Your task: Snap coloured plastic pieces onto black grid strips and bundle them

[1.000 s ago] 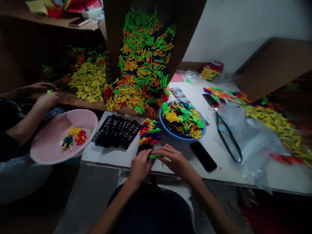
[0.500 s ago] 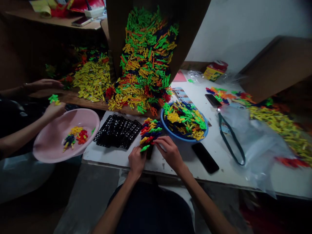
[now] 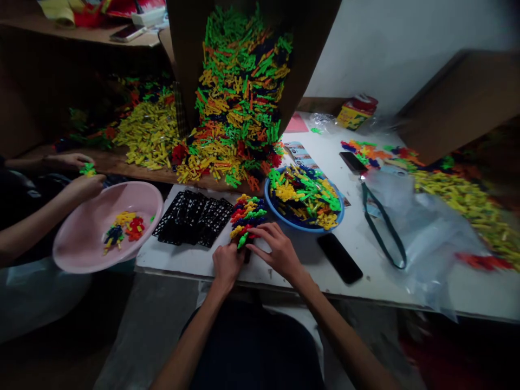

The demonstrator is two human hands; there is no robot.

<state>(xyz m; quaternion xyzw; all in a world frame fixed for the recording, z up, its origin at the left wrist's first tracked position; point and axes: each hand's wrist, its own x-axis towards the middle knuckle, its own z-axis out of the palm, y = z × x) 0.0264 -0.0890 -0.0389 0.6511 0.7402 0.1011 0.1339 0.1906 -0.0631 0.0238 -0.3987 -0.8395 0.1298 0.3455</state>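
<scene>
Small plastic figures (image 3: 247,210) in red, yellow, green and blue lie in tight rows on a dark support, mostly hidden beneath them. At the near end of the rows a green plastic figure (image 3: 242,240) stands tilted. My left hand (image 3: 227,266) is closed at its lower end, fingers partly hidden. My right hand (image 3: 278,252) reaches over the near rows, thumb and fingers apart, the tips close to the green figure and a red one. To the left lie several black perforated plates (image 3: 195,218). A blue basin (image 3: 266,197) full of mixed figures stands behind my right hand.
A black phone (image 3: 339,258) lies right of my hand, near a dark strap (image 3: 382,225) and clear plastic bags (image 3: 430,238). Heaped pieces (image 3: 244,103) spill from a box behind. At left a co-worker's hands (image 3: 87,187) hold green-yellow pieces above a pink basin (image 3: 71,238).
The green figure has swung from lying sideways to more upright. My right fingers have spread from their pinch at a red figure. The co-worker's two hands have come together.
</scene>
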